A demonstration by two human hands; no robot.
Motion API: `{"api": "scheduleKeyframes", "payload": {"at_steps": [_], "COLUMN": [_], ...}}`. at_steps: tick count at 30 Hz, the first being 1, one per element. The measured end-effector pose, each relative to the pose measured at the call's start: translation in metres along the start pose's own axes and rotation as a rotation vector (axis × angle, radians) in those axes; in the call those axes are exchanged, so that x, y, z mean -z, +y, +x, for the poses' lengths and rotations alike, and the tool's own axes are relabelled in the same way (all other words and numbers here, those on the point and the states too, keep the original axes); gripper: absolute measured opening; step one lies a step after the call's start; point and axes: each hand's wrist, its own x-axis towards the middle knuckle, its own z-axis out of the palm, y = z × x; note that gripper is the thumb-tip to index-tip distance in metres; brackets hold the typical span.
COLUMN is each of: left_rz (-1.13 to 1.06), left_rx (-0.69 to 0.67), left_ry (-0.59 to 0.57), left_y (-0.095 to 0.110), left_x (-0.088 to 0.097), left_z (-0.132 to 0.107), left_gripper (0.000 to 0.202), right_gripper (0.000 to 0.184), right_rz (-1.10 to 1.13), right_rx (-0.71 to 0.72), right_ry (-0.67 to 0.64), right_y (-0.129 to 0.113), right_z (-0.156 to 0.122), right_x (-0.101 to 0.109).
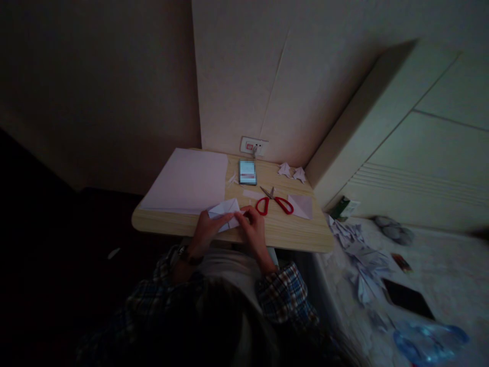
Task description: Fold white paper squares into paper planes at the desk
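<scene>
A partly folded sheet of white paper (pixel 226 208) with crease lines is held between both hands above the table's front edge. My left hand (pixel 206 230) grips its left side, the thumb lying across the paper. On its right side, the fingers of my right hand (pixel 252 224) pinch the edge. Just beyond my right hand lie red-handled scissors (pixel 275 201), blades partly apart, beside a creased paper square (pixel 301 206) and a paper strip (pixel 252 194). Two small folded paper figures (pixel 284 170) rest at the far right of the table.
Large white sheets (pixel 187 178) cover the table's left part. A lit phone (pixel 247 172) lies near the wall socket (pixel 254 146). On the bed at right are many folded papers (pixel 362 255), a dark tablet-like object (pixel 408 298) and a blue transparent plastic item (pixel 430 341).
</scene>
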Motion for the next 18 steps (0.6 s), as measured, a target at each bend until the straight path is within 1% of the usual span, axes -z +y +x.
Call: {"api": "scheduleKeyframes", "payload": {"at_steps": [6,9,13,15,18], "left_rz": [0.016,0.034,0.037,0.034,0.025], "left_rx": [-0.022,-0.019,0.007,0.017,0.033], "left_ry": [0.009,0.030,0.018,0.027,0.006], "left_y": [0.004,0.009,0.014,0.014,0.012], "left_x": [-0.002,-0.004,-0.005,-0.005,-0.004], "left_z": [-0.002,-0.004,-0.006,-0.006,-0.006], "left_gripper": [0.034,0.037,0.035,0.034,0.034], "right_gripper": [0.019,0.019,0.017,0.019,0.022], "right_rz": [-0.009,0.015,0.041,0.042,0.033], "right_rx": [0.055,0.030,-0.026,-0.024,-0.003], "right_ry": [0.009,0.003,0.009,0.029,0.040], "right_y": [-0.001,-0.001,0.002,0.003,0.002], "right_z": [0.000,0.001,0.000,-0.001,-0.001], "right_x": [0.002,0.001,-0.001,-0.001,0.000]}}
